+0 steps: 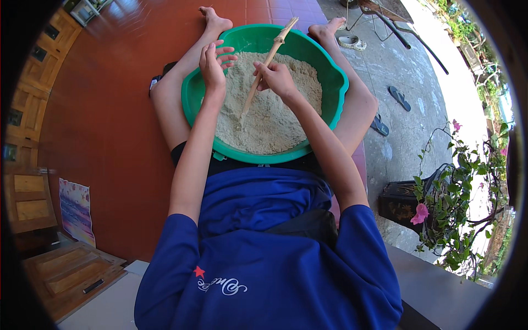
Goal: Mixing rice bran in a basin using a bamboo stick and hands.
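While bent bare legs (pixel 355 96) flank a green plastic basin (pixel 333 91), pale floury powder (pixel 275 125) fills its bottom. Both forearms (pixel 195 146) reach forward over the near rim. Left grip (pixel 213 66) raised, palm inward, fingers spread, lightly curled. Right grip (pixel 279 80) pinches a jointed cane stick (pixel 271 54), slanted over the basin, lower end down at the powder.

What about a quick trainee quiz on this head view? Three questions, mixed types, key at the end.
1. Open: Which hand grips the wooden stick over the pale powder?
2. True or false: The left hand is buried in the powder.
3. Fill in: The green plastic basin sits between two ____.

Key:
1. The right hand.
2. False; it shows open and uncovered.
3. Legs.
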{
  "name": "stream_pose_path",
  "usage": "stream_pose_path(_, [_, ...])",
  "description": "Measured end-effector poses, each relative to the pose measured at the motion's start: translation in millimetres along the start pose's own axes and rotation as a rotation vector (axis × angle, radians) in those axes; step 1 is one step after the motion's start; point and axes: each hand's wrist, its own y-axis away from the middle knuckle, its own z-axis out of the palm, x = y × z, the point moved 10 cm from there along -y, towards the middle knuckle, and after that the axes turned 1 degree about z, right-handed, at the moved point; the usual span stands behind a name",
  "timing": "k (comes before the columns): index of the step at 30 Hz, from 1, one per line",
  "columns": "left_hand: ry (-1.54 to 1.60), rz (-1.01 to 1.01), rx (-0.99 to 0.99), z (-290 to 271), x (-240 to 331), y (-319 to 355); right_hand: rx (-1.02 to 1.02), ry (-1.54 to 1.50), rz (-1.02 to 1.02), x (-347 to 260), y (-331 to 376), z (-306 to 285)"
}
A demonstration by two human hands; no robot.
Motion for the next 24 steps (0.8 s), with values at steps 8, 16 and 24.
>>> stream_pose_path(8, [0.040,0.046,0.069,-7.7,5.7,0.5,0.175,-0.109,0.064,18.0,-3.3,-23.8])
stream_pose_path(16, [0.111,0.006,0.150,-20.3,1.1,-1.0,0.097,-0.167,0.144,32.6,-6.8,-7.0])
stream_pose_path(24, [0.131,-0.022,0.165,-21.1,-0.6,0.1,0.110,-0.296,0.160,35.5,-7.4,-10.0])
